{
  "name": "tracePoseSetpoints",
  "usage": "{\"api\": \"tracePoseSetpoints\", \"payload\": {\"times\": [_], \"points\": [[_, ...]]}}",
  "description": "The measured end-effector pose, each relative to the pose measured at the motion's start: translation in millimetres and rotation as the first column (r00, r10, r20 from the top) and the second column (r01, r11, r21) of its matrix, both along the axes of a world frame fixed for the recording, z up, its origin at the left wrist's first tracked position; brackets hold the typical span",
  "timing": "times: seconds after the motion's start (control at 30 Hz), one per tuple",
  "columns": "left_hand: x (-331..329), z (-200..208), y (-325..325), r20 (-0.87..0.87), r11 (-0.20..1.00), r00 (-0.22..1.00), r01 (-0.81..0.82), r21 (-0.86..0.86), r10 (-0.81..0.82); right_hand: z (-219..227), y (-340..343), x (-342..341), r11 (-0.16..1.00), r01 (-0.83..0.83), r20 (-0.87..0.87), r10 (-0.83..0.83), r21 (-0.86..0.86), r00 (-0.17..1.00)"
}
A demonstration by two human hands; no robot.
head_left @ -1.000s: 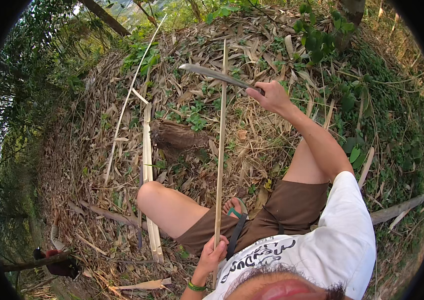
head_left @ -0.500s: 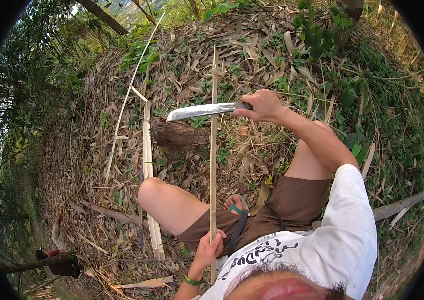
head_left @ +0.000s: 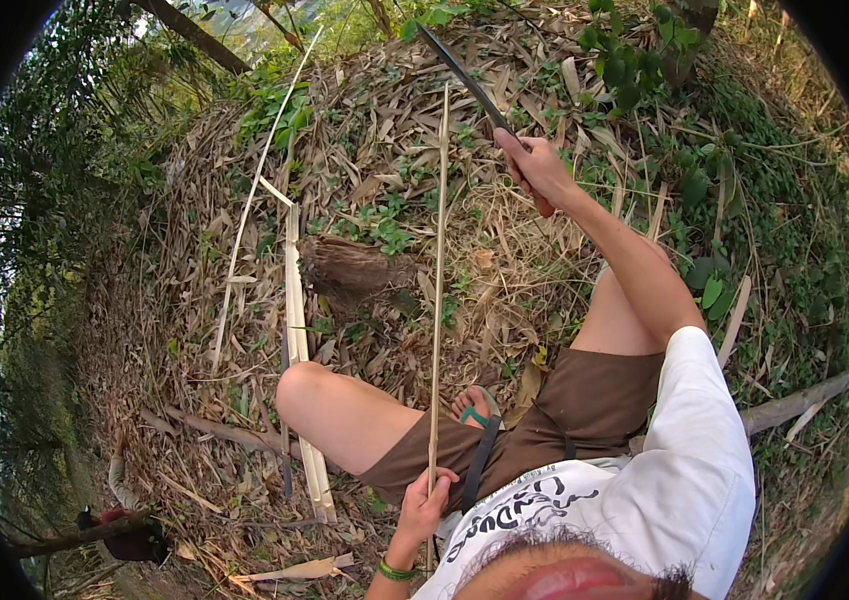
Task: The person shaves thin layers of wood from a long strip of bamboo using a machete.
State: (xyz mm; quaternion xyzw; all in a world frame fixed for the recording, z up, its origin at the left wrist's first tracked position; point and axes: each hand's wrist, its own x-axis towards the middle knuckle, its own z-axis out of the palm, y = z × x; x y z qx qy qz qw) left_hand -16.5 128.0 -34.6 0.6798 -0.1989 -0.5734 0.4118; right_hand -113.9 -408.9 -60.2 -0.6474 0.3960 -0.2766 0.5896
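My left hand [head_left: 424,507], closed near my waist, grips the lower part of a long, thin split-wood strip [head_left: 440,280]. The strip runs almost straight away from me, its far tip over the leaf litter. Out in front and to the right, my right hand [head_left: 536,172] is wrapped around the handle of a machete [head_left: 472,85]. The dark blade slants up and away to the left, seen nearly edge-on, and shows just beyond the strip's tip. Whether it touches the tip I cannot tell.
A short brown log [head_left: 354,270] lies ahead, left of the strip. Beside it are pale split pieces [head_left: 294,290] and a long thin stick [head_left: 249,200]. A branch [head_left: 804,400] lies at my right. Another person [head_left: 134,535] is at the lower left.
The machete has swung from lying across the strip to pointing up and away, my right hand rising a little. The strip has turned narrower to view, its far end shifting slightly right.
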Motion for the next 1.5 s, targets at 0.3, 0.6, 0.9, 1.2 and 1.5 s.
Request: {"api": "tracePoseSetpoints", "payload": {"times": [0.3, 0.6, 0.9, 1.2, 1.5], "points": [[-17, 9, -19, 0.602, 0.993, 0.792, 0.122, 0.002, -0.098, 43, 33, 17, 0.977, -0.107, 0.558, -0.012, 0.182, 0.830], [-21, 13, -30, 0.723, 0.979, 0.678, 0.203, -0.006, -0.136, 55, 39, 12, 0.982, -0.051, 0.592, -0.066, 0.179, 0.803], [-23, 10, -35, 0.516, 0.999, 0.855, -0.038, -0.038, 0.052, 44, 36, 16, 0.995, 0.093, 0.442, -0.102, 0.041, 0.891], [-7, -5, -39, 0.332, 0.969, 0.911, -0.220, -0.114, 0.246, 30, 53, 10, 0.699, -0.172, -0.260, -0.020, -0.695, 0.965], [-12, -14, -11, 0.502, 0.983, 0.846, -0.172, -0.059, 0.178, 26, -9, 8, 0.643, -0.157, -0.403, -0.255, -0.750, 0.879]]}}
